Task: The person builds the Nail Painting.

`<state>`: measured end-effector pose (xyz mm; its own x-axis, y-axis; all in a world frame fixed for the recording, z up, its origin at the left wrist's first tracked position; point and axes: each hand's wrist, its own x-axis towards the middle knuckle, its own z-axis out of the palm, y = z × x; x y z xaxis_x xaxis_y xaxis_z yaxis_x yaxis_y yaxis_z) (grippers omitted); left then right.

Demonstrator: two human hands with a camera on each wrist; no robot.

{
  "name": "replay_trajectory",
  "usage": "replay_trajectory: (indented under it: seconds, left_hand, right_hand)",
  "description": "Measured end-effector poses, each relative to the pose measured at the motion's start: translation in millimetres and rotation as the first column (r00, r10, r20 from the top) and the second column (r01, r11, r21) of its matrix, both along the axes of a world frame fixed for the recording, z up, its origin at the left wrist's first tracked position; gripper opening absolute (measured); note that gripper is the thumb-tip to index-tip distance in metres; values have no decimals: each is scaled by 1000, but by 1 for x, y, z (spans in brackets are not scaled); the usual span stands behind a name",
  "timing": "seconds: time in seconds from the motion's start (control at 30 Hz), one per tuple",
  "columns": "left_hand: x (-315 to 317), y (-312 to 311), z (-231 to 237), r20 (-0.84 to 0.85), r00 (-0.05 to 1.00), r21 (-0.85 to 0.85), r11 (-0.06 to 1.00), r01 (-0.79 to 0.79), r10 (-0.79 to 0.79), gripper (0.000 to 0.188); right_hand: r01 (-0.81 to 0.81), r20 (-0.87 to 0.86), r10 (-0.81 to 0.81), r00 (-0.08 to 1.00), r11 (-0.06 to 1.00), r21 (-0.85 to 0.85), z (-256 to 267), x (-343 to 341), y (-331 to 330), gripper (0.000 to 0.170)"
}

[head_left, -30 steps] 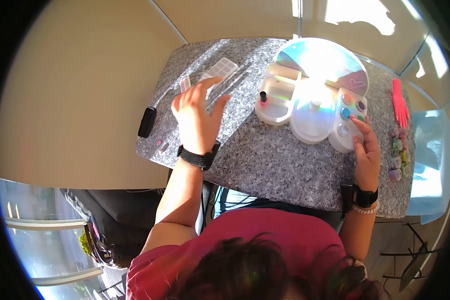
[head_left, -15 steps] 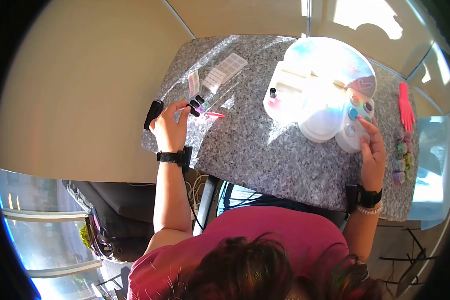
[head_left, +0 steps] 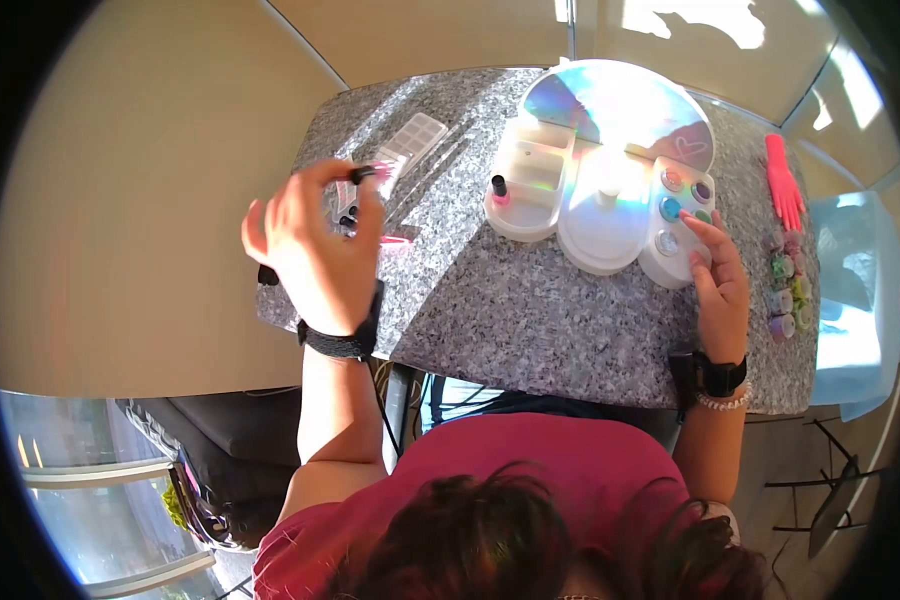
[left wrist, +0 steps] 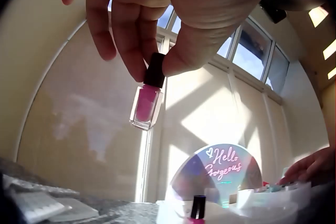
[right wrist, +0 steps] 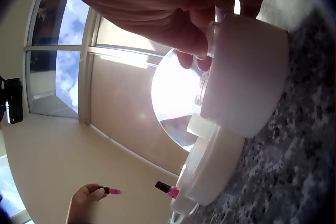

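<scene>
My left hand (head_left: pixel 315 245) is raised over the left of the table, pinching a nail polish bottle (left wrist: pixel 147 106) by its black cap between thumb and fingers. The bottle hangs tilted, its pink body downward. A white vanity organizer (head_left: pixel 590 258) with a round mirror (head_left: pixel 682 122) stands at the middle right. Another pink nail polish bottle (head_left: pixel 500 190) is upright in its left tray. My right hand (head_left: pixel 722 285) rests at the organizer's right section, one fingertip at a blue pot (head_left: pixel 670 208) and the thumb along the section's edge.
More black-capped bottles (head_left: pixel 348 218) and a thin pink item (head_left: pixel 395 241) lie beyond my left hand. A clear compartment case (head_left: pixel 415 138) is at the back left. A pink model hand (head_left: pixel 784 185) and several small jars (head_left: pixel 782 298) line the right side.
My left hand went down to the black-capped bottles at the left, took one nail polish bottle by its cap and lifted it. The right hand has stayed at the pots.
</scene>
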<state>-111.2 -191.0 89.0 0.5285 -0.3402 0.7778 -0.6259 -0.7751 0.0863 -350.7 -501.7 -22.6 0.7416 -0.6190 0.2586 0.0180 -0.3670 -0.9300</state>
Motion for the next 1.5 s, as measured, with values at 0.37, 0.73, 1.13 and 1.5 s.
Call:
replay_trajectory:
  seconds: [0.37,0.73,1.13,1.5]
  left_hand:
    - [12,-80,-48,-268,837,209,819,534,-477,21]
    - [18,-83,-60,-199,872,251,837,486,-446,28]
    - [39,52,-50,-289,905,300,927,-224,312,41]
    - [52,50,-65,-367,847,363,897,-252,386,22]
  right_hand:
    - [8,8,-8,1000,1000,20,5,-1,3,48]
    - [1,-9,-1,1000,1000,12,4,-1,2,46]
    - [3,-5,-3,1000,999,34,-1,0,2,46]
    - [86,65,-94,993,990,115,-5,-4,-1,34]
